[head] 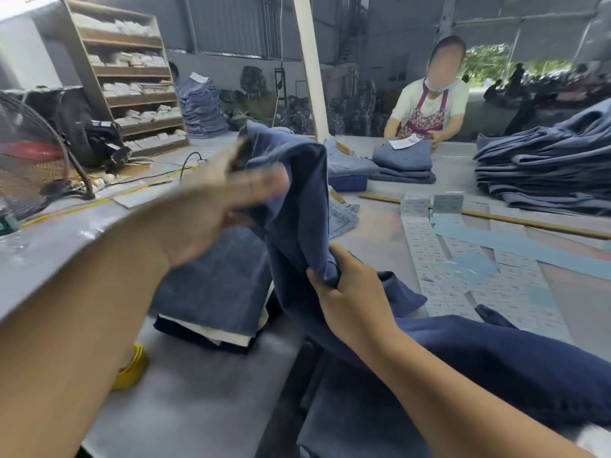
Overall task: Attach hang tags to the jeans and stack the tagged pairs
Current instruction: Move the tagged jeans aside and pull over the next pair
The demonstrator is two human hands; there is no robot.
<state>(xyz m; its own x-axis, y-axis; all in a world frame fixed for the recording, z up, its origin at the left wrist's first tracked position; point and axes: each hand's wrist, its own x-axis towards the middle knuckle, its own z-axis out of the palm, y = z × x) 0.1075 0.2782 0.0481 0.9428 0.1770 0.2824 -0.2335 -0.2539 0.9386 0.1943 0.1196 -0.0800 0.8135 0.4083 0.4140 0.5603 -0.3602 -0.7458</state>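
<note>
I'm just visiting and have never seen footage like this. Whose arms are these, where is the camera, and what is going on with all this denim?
No machine here: a camera worn on a worker's head looks down at their own hands. The right hand grips a fold of the lifted jeans; the left hand, blurred, touches them higher up. On the grey table lie a folded stack, sheets of paper tags and a big pile of jeans. Another worker folds jeans opposite.

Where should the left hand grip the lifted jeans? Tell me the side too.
Grip the raised top fold of the jeans, coming from the left. The right hand already pinches the lower bunch, and the blurred left hand sits beside that hanging edge.
</note>
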